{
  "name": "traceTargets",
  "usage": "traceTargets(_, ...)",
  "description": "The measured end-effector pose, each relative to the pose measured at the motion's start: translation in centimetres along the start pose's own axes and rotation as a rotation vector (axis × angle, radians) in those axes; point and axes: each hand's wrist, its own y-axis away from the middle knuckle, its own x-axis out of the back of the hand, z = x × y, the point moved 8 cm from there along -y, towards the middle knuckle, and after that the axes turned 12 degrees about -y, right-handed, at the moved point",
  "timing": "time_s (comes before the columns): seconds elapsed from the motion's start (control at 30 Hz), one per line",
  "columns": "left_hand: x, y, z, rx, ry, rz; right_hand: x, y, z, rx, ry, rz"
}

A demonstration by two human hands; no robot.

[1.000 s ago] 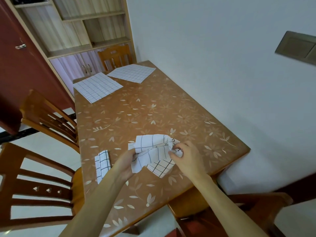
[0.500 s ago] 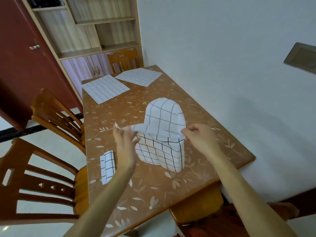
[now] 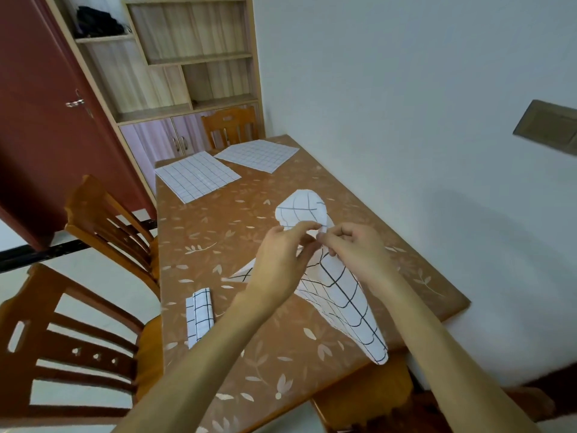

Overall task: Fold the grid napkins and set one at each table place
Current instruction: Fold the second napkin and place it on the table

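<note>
1 grid napkin (image 3: 343, 292) in the pinch of left hand (image 3: 281, 260) and right hand (image 3: 356, 251), aloft over the table (image 3: 218, 232)

On the bench (image 3: 218, 232), a flat napkin (image 3: 197, 176) lies left of a second flat napkin (image 3: 257, 155) at the far end; a folded napkin (image 3: 199, 317) lies near-left, beside a chair (image 3: 150, 354).

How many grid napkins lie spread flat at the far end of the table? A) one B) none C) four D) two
D: the nearer flat napkin and the farther flat napkin lie side by side at the far end of the table.
</note>
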Motion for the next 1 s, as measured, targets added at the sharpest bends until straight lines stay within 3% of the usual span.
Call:
traceTargets(0.13,0.7,-0.9,-1.4,0.105,0.184,-0.044,0.8,1.4,-0.2,0.126,0.043,-0.003)
traceTargets(0.33,2.0,-1.6,-3.4,0.25,0.352,-0.063,-0.6,2.6,5.7,0.188,0.547,-0.069)
traceTargets(0.5,3.9,-2.2,-5.6,0.254,0.425,-0.067,0.7,2.0,6.4,0.26,0.441,-0.004)
traceTargets(0.67,5.1,-2.4,-6.5,0.185,0.429,-0.119,0.7,1.6,5.0,0.27,0.383,-0.131)
traceTargets(0.87,6.4,-3.0,-6.1,0.085,0.077,-0.122,1.0,1.4,4.8,0.234,0.355,-0.228)
traceTargets(1.0,5.8,-3.8,-5.8,0.051,0.012,-0.175,1.5,1.4,4.7,0.172,0.257,-0.248)
